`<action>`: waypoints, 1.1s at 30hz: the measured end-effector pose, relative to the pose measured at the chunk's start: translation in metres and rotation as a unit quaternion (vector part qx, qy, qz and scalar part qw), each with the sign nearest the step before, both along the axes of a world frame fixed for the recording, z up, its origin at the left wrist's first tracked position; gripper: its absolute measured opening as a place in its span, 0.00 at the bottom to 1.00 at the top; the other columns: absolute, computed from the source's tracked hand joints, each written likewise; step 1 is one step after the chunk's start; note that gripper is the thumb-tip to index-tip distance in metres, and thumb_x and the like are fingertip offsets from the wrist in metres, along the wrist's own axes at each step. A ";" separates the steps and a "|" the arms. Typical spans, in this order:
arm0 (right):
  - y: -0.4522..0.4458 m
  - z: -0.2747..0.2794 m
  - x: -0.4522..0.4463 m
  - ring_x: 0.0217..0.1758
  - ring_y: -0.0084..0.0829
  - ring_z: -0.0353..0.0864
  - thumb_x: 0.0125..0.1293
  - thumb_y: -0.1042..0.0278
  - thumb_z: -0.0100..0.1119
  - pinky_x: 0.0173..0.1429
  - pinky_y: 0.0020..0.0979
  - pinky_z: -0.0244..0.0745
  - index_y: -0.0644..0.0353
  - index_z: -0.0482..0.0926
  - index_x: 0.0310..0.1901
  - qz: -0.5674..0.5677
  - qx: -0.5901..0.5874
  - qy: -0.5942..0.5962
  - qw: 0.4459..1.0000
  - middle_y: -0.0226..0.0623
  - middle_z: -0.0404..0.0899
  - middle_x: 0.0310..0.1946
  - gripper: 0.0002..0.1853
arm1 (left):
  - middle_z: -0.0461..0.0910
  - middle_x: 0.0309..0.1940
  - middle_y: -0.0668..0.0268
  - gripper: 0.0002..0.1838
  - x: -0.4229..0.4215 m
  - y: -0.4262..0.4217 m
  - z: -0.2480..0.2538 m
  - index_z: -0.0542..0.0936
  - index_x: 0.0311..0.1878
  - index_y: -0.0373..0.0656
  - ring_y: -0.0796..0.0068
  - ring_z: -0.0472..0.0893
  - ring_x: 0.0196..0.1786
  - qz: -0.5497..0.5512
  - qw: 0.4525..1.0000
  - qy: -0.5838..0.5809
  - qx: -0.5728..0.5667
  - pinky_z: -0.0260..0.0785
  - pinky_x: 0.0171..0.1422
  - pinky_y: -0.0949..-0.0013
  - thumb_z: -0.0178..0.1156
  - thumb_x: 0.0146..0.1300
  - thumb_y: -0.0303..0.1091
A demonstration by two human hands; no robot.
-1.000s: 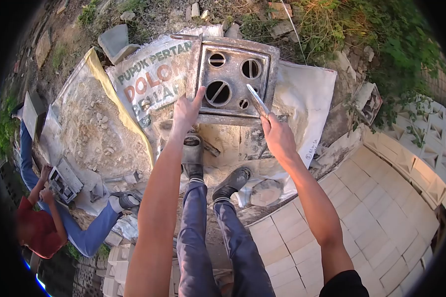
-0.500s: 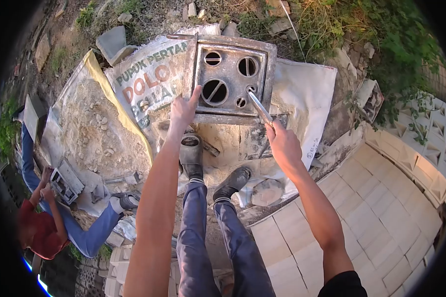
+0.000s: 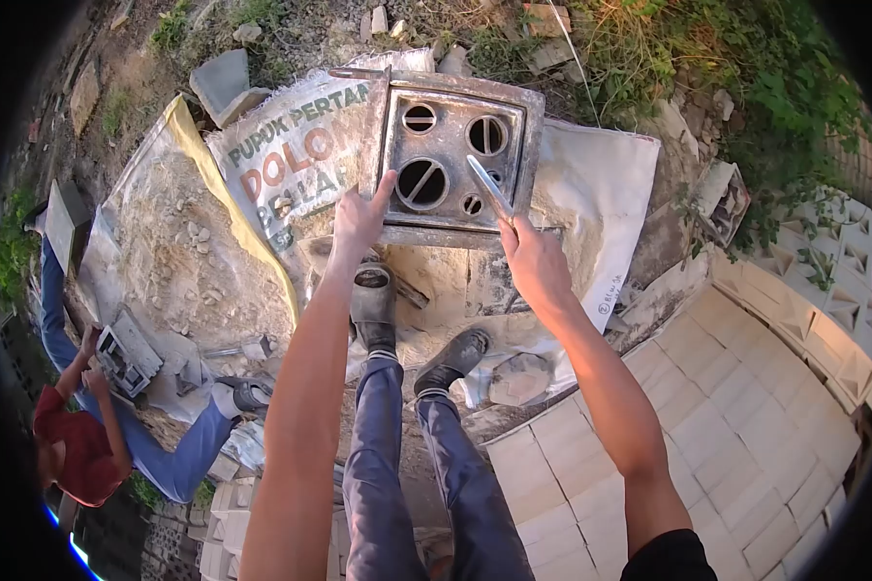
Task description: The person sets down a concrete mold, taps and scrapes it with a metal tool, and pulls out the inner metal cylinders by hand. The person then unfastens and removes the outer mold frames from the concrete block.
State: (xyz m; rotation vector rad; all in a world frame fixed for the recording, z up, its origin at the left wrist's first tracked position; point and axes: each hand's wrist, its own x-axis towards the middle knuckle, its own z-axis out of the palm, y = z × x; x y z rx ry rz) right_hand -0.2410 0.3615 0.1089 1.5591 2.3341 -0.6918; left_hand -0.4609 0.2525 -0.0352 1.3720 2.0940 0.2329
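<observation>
A square metal mould (image 3: 446, 136) with several round holes, most crossed by a bar, stands on sacking in front of me. My left hand (image 3: 360, 215) grips the mould's near left edge, its thumb pointing up along the frame. In my right hand (image 3: 533, 254) is a trowel-like metal tool (image 3: 488, 186), whose narrow blade points up and left over the mould's lower right part, partly hiding a small hole. Whether the blade touches the metal cannot be made out.
Sandy material (image 3: 179, 242) lies on a sheet at the left, near a seated co-worker (image 3: 82, 441) with a patterned block (image 3: 131, 351). Pale blocks (image 3: 688, 407) are stacked at the lower right. My shoes (image 3: 453, 358) are just below the mould.
The tool in my right hand moved down to a small hole at the mould's lower right, then up and left from it. My left hand stays at the mould's edge.
</observation>
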 end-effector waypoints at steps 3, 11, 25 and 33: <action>0.002 0.006 -0.016 0.25 0.58 0.79 0.73 0.54 0.49 0.27 0.52 0.73 0.61 0.74 0.41 -0.016 -0.002 0.049 0.999 0.53 0.77 0.18 0.16 | 0.77 0.40 0.33 0.31 -0.001 -0.002 -0.005 0.69 0.64 0.39 0.36 0.79 0.44 -0.015 1.000 0.016 0.012 0.73 0.49 0.48 0.48 0.70 0.56; 0.015 -0.016 -0.050 0.27 0.61 0.79 0.74 0.56 0.46 0.29 0.56 0.71 0.64 0.74 0.39 -0.040 -0.004 0.061 0.997 0.58 0.76 0.17 0.16 | 0.78 0.41 0.35 0.35 0.001 0.000 -0.010 0.73 0.61 0.39 0.36 0.79 0.46 0.147 0.985 -0.082 0.050 0.72 0.50 0.50 0.51 0.65 0.62; 0.012 -0.003 -0.064 0.27 0.60 0.78 0.72 0.54 0.50 0.31 0.53 0.72 0.63 0.75 0.38 -0.076 -0.010 0.049 0.996 0.56 0.77 0.19 0.18 | 0.79 0.33 0.38 0.36 0.002 0.002 -0.008 0.72 0.59 0.36 0.41 0.81 0.42 0.168 0.977 -0.125 0.040 0.74 0.46 0.52 0.54 0.60 0.60; 0.046 -0.008 -0.070 0.28 0.55 0.81 0.71 0.44 0.50 0.31 0.49 0.76 0.59 0.77 0.35 0.106 -0.017 0.008 0.994 0.52 0.78 0.19 0.23 | 0.80 0.38 0.34 0.50 0.002 0.005 -0.007 0.75 0.54 0.26 0.41 0.80 0.48 0.230 0.954 -0.191 -0.022 0.72 0.53 0.53 0.50 0.58 0.74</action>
